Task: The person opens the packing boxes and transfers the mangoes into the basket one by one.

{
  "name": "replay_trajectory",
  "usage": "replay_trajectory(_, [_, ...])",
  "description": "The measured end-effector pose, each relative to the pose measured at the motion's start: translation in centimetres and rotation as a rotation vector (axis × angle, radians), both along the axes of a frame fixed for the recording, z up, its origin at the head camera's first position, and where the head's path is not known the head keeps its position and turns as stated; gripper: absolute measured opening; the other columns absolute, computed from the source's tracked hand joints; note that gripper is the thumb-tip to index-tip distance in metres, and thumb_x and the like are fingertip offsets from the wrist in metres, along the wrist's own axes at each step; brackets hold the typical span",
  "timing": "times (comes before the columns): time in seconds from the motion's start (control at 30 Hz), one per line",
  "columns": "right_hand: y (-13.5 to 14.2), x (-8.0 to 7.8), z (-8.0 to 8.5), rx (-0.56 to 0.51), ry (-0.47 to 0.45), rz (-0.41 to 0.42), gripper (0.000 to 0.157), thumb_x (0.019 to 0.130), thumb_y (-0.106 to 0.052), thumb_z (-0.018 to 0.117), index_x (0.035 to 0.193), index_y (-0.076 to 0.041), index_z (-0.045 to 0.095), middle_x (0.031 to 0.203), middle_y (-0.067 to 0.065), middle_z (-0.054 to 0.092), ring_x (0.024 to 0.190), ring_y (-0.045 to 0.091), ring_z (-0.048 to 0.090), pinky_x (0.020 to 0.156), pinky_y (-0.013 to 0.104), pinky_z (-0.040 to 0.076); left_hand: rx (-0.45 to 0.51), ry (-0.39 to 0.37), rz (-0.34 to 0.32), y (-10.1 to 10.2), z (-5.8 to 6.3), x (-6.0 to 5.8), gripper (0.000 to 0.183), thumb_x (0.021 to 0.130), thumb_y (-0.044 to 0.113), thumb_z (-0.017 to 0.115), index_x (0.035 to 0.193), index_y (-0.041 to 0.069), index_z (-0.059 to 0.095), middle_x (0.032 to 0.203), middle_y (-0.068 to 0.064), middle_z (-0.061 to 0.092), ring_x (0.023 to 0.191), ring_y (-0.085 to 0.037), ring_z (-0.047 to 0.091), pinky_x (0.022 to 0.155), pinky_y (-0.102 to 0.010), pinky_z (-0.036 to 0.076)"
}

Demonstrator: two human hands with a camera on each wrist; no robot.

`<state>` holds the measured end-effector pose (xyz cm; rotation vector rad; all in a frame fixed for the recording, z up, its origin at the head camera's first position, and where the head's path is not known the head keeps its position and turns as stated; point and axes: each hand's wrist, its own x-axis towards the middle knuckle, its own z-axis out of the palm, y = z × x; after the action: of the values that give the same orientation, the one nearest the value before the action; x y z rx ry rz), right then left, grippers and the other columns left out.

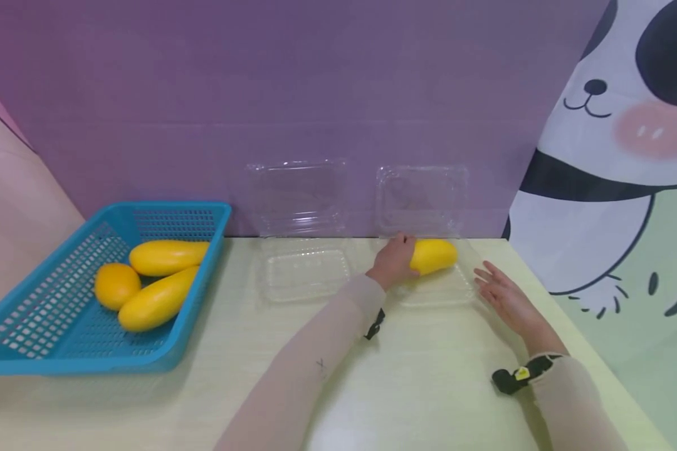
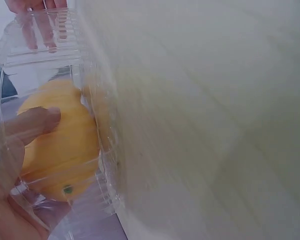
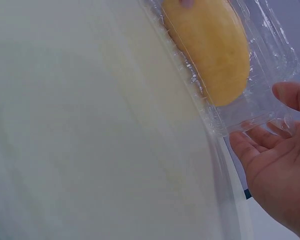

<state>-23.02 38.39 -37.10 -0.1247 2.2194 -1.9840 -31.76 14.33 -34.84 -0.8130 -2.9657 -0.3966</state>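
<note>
My left hand [image 1: 393, 262] grips the left end of a yellow mango [image 1: 435, 255], which lies in the base of the right-hand clear plastic clamshell box [image 1: 437, 299]. In the left wrist view, the thumb [image 2: 37, 124] presses along the side of the mango, and a small green stem spot shows at its near end. The other fingers are mostly hidden behind fruit and plastic. My right hand [image 1: 504, 297] is at the right edge of this box, fingers spread and loosely bent. In the right wrist view, its fingertips [image 3: 240, 142] are right at the box rim.
A second clear clamshell box [image 1: 307, 275] stands open to the left. Both lids [image 1: 299, 194] lean up against the purple backdrop [image 1: 293, 75]. A blue mesh basket [image 1: 203, 300] at the left holds several yellow fruits [image 1: 158, 300]. A panda-print cloth [image 1: 598, 163] hangs along the table's right edge.
</note>
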Motion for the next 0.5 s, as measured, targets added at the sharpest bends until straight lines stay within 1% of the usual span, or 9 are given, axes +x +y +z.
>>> replay_trajectory(0.07, [0.02,0.05,0.00,0.000,0.003,-0.001,0.065,0.102,-0.012,0.029,0.146,-0.004,-0.018,0.152,0.026,-0.015,0.141,0.041,-0.009,0.119,0.040,0.002,-0.004,-0.002,0.002,0.05,0.07,0.16,0.079,0.081,0.042,0.072,0.144,0.011,0.035,0.136,-0.005,0.045,0.118,-0.016,0.051,0.099,-0.026,0.048])
replay_trajectory(0.23, [0.01,0.07,0.01,-0.001,0.007,-0.004,0.065,0.102,-0.010,0.029,0.146,-0.004,-0.018,0.153,0.026,-0.014,0.141,0.041,-0.008,0.118,0.040,0.002,-0.011,-0.006,0.005,0.14,-0.03,0.18,0.079,0.081,0.041,0.072,0.144,0.012,0.035,0.137,-0.005,0.048,0.119,-0.017,0.053,0.102,-0.028,0.046])
replay_trajectory(0.43, [-0.21,0.09,0.09,-0.006,-0.002,-0.018,0.066,0.102,-0.011,0.030,0.146,-0.004,-0.019,0.153,0.025,-0.014,0.141,0.040,-0.009,0.119,0.040,0.002,-0.036,0.066,-0.041,0.20,-0.12,0.08,0.078,0.080,0.041,0.073,0.142,0.011,0.038,0.134,-0.005,0.053,0.117,-0.017,0.054,0.101,-0.027,0.046])
replay_trajectory(0.5, [-0.23,0.12,0.09,-0.001,-0.005,-0.020,0.066,0.102,-0.012,0.030,0.146,-0.004,-0.019,0.153,0.025,-0.014,0.141,0.041,-0.009,0.119,0.040,0.002,-0.031,0.076,-0.048,0.19,-0.08,0.11,0.077,0.079,0.040,0.074,0.141,0.011,0.039,0.134,-0.004,0.053,0.117,-0.017,0.054,0.102,-0.027,0.046])
